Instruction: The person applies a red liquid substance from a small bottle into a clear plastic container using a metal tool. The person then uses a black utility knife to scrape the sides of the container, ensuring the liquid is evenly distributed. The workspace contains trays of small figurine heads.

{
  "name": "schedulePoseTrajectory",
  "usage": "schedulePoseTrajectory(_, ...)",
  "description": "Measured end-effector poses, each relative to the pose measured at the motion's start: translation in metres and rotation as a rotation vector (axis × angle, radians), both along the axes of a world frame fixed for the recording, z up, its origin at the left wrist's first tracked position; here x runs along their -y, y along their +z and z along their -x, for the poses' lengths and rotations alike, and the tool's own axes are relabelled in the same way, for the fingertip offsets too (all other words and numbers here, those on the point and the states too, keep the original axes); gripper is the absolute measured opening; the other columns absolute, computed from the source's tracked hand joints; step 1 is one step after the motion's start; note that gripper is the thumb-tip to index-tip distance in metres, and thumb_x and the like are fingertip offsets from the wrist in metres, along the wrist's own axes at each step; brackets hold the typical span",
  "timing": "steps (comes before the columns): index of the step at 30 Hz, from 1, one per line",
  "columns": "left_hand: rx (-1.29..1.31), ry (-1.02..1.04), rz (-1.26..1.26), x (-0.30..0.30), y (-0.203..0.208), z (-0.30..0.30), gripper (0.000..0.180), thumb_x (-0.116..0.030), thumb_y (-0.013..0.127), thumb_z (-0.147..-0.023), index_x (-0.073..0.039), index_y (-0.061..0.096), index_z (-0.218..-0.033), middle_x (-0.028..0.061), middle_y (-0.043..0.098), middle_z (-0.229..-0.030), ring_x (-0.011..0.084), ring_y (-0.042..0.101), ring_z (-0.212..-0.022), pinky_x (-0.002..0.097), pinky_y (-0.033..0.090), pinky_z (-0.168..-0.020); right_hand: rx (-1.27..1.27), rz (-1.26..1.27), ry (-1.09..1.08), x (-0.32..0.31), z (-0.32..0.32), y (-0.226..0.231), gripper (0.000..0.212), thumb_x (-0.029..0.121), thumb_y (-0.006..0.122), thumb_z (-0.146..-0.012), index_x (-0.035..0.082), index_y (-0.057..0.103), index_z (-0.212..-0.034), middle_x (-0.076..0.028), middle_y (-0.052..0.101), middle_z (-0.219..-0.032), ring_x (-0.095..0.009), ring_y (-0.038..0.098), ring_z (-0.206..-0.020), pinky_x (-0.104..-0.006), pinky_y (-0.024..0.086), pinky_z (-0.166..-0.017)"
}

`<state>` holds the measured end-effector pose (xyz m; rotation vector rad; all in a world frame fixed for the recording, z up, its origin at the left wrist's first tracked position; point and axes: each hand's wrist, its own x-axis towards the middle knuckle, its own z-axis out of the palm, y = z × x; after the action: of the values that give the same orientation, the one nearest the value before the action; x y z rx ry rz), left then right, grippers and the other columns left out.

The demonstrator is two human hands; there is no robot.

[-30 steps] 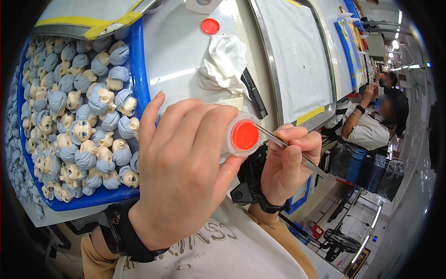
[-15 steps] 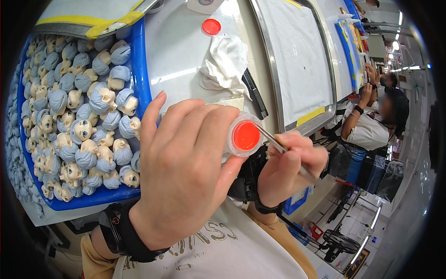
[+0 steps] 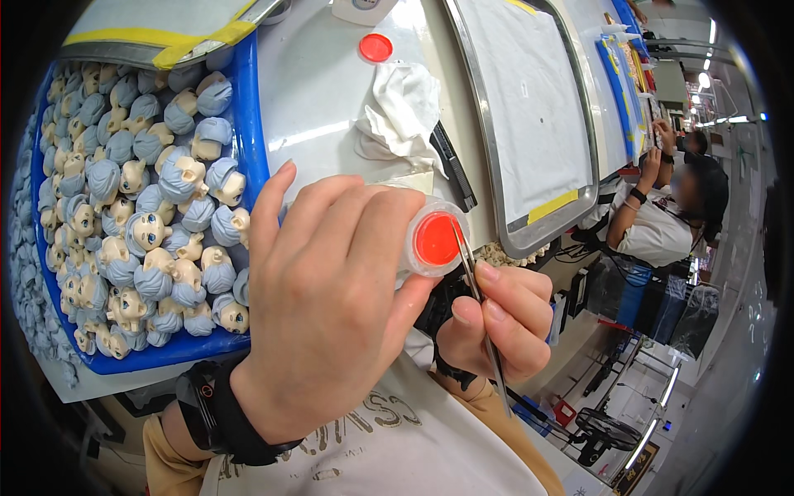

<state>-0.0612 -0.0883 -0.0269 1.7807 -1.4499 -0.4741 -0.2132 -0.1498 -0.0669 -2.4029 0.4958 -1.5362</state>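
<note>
The left hand (image 3: 322,289) was curled around a small clear jar (image 3: 424,270) of red paint (image 3: 435,240), fingers on the far side and thumb below, just as half a second earlier; the jar, above the near edge of the desk (image 3: 306,83), had hardly moved. The change was in the right hand (image 3: 500,322). Its thumb and fingers were closed in a pinch on metal tweezers (image 3: 491,343), which had swung from a slant to nearly upright, the back end now pointing down toward the shirt (image 3: 372,446). The tips were at the paint's right side; whether they touched it could not be told. Small beige pieces (image 3: 499,255), previously covered, showed beside the metal tray (image 3: 542,234).
</note>
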Motion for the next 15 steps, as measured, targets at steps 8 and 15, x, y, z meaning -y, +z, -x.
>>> schedulePoseTrajectory(8, 0.003, 0.003, -0.008, 0.0, 0.001, -0.001, 0.052, -0.005, 0.077, -0.06, -0.008, 0.058, -0.108, 0.0086, 0.062, -0.103, 0.0295, 0.058, -0.104, 0.0491, 0.031, -0.104, -0.165, -0.042, -0.052, 0.005, 0.011, 0.012, 0.043, 0.014, 0.085, -0.07, 0.008, 0.055, -0.101, -0.006, 0.061, -0.085, -0.019, 0.056, -0.065, -0.0281, 0.045, -0.054)
schedulePoseTrajectory(15, 0.008, 0.004, 0.001, 0.0, 0.0, -0.001, 0.051, -0.005, 0.077, -0.06, -0.008, 0.058, -0.108, 0.0081, 0.062, -0.102, 0.0298, 0.058, -0.103, 0.0489, 0.032, -0.103, -0.105, -0.114, -0.031, -0.001, 0.007, 0.01, 0.039, 0.003, 0.081, -0.071, 0.007, 0.056, -0.1, -0.004, 0.06, -0.074, -0.02, 0.054, -0.058, -0.0286, 0.043, -0.05)
